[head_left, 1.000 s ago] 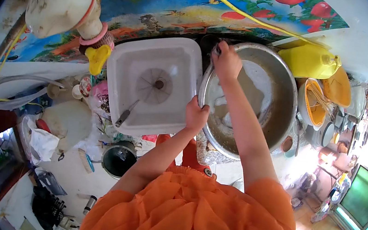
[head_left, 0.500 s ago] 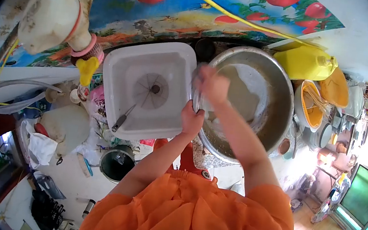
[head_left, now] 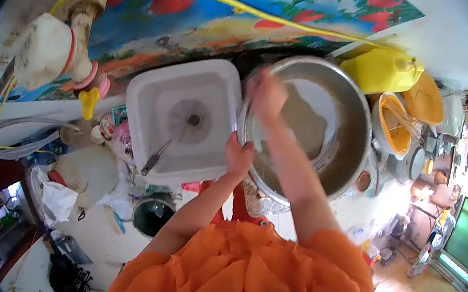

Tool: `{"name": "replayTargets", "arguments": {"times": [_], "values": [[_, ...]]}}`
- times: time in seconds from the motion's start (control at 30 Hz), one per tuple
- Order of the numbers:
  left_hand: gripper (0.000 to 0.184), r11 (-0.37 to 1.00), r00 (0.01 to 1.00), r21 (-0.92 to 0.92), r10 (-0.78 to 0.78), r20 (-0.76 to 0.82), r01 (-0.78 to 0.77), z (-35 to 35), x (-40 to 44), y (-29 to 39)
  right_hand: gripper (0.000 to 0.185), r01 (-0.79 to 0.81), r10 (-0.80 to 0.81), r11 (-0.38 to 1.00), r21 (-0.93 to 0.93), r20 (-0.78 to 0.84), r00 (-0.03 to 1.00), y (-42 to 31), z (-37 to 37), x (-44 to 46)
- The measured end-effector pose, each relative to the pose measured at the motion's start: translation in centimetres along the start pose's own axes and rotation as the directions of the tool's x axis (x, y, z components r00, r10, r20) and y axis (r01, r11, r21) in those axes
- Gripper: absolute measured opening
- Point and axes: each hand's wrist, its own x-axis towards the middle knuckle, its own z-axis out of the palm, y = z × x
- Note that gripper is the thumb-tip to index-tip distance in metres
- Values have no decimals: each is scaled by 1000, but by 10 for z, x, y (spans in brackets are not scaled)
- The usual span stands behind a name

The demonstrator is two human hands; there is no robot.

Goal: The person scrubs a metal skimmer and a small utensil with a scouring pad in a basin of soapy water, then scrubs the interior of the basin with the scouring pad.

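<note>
A large metal basin (head_left: 356, 162) holds cloudy, pale liquid and sits tilted slightly against the white square sink (head_left: 140, 98). My left hand (head_left: 238, 155) is closed on the basin's near left rim, thumb showing. Smeared by motion, my right hand (head_left: 268, 96) is at the far left part of that same rim, its fingers curled. Whatever it may hold is too blurred to make out. Inside the sink, a knife (head_left: 153, 161) with a dark handle leans on the near left side, and a dark round drain (head_left: 193, 119) shows at the bottom.
Behind the basin stands a yellow jug (head_left: 382, 73). To its right are an orange-lined bowl (head_left: 393, 128) and an orange-brown lid (head_left: 424, 99). A tap with a yellow handle (head_left: 89, 103) juts out at the left. A dark bucket (head_left: 154, 215) stands on the floor below.
The view has shifted slightly, so the sink and the basin appear a little further left. My right hand stays blurred at the rim, and my left hand keeps its grip.
</note>
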Motion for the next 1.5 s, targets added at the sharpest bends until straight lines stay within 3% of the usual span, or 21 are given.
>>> {"name": "replayTargets", "arguments": {"times": [0.1,0.2,0.3,0.4,0.43,0.47,0.53,0.6,0.7,0.73,0.8,0.87,0.9,0.93,1.03,1.17,1.2,1.23,1.33,1.43,1.5], "values": [[18,998,999,52,31,-25,-29,-2,-2,5,23,268,-272,962,49,117,955,-15,-22,-31],[19,994,1000,110,-13,-10,14,-1,-2,11,20,-156,153,978,137,33,988,25,-20,60],[19,981,997,180,-79,-6,79,-3,-6,9,25,-162,159,972,173,31,987,15,1,21],[18,998,999,38,47,-5,-46,-1,-3,3,20,157,-163,983,96,57,985,7,-2,-5],[19,996,999,88,32,2,-32,-5,-4,5,19,233,-238,970,65,85,968,8,-1,-9],[19,991,1000,136,21,8,-22,-7,-3,8,18,93,-93,991,100,-1,996,22,5,21],[19,986,1000,165,2,-9,-1,-3,0,9,20,-166,162,985,-55,-73,984,45,-8,79],[20,988,999,148,-30,-38,36,1,-10,2,25,-132,127,989,-67,-74,989,47,-8,84],[20,998,995,1,-56,-78,56,5,-32,-7,27,-109,116,985,136,-42,992,43,-11,70],[21,997,997,45,-54,-46,56,0,-35,-6,30,-176,184,939,296,3,983,38,-16,62],[23,991,998,127,-53,27,49,-11,-34,-1,31,-183,142,908,376,133,981,30,-31,32],[26,991,995,130,-43,91,31,-18,-7,12,29,-2,-103,948,319,313,944,12,-45,-18],[28,992,992,128,-30,124,14,-18,5,17,29,123,-223,938,324,294,929,6,-40,-54],[27,997,973,-82,14,231,5,-13,12,-2,29,251,-344,912,323,271,899,4,-33,-75],[25,986,992,167,-9,129,-12,-13,8,21,24,98,-160,966,240,255,954,7,-20,-43],[25,984,994,176,10,108,-29,-15,4,25,30,-157,150,982,107,66,986,11,-4,16],[24,978,994,196,52,94,-70,-14,-1,18,32,-153,122,978,142,209,970,8,-10,0],[24,970,990,204,116,75,-129,-9,5,14,31,-64,37,991,117,216,976,4,-17,-6],[22,970,996,232,57,64,-71,-7,6,8,29,205,-210,978,50,290,934,-3,-27,-28],[23,973,998,230,24,54,-36,-7,3,20,31,-125,122,992,36,83,989,23,-12,46],[22,972,998,229,38,45,-47,-9,0,15,30,-81,78,996,35,62,995,17,-3,19]]}}
